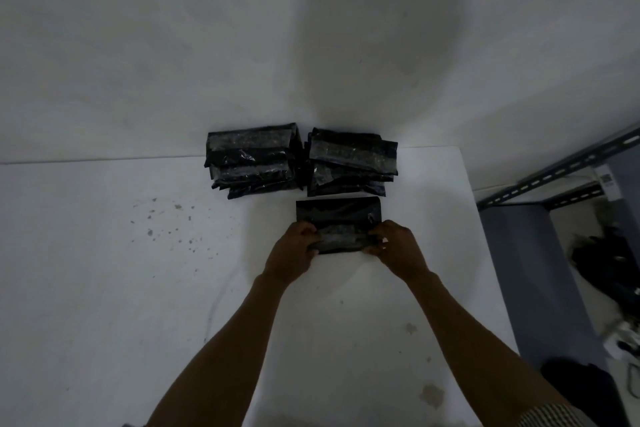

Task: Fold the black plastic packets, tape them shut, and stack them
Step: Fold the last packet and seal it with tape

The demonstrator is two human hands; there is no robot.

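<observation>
A black plastic packet (pixel 337 213) lies flat on the white table (pixel 104 288), its near edge folded over with a strip of clear tape across the fold. My left hand (pixel 294 251) grips the packet's near left end. My right hand (pixel 398 248) grips the near right end. Behind the packet, against the wall, stand two stacks of folded, taped black packets: a left stack (pixel 252 159) and a right stack (pixel 351 161).
The white wall (pixel 311 28) rises right behind the stacks. The table's right edge runs down past my right arm. To the right stands a grey metal shelf frame (pixel 561 170), with dark clutter on the floor (pixel 609 263) below it.
</observation>
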